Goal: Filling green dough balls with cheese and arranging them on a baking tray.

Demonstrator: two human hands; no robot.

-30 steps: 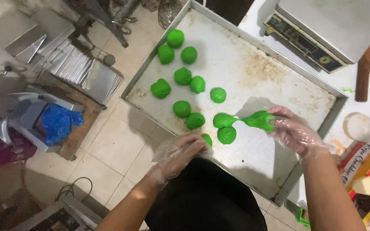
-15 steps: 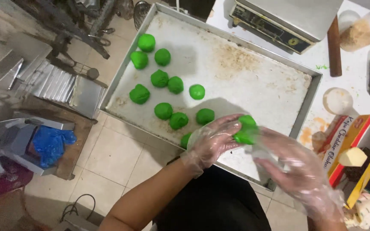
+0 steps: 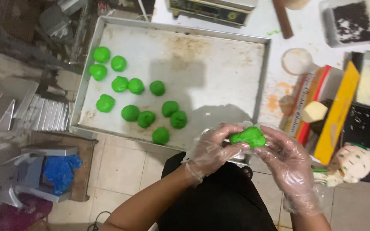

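Green dough lump [image 3: 248, 137], pressed between both gloved hands just off the near edge of the metal tray [image 3: 219, 64], long axis running left to right. Left hand [image 3: 213, 149] closes its fingers over one end; right hand [image 3: 288, 160] cups the other end. Twelve green balls [image 3: 135, 85] sit on the tray's left half, though glare may hide another.

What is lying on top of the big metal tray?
On the large rectangular metal tray lie twelve round green dough balls, grouped at its left side, with brownish stains elsewhere. The gloved left hand and right hand, holding a green dough piece, cover its near right corner.
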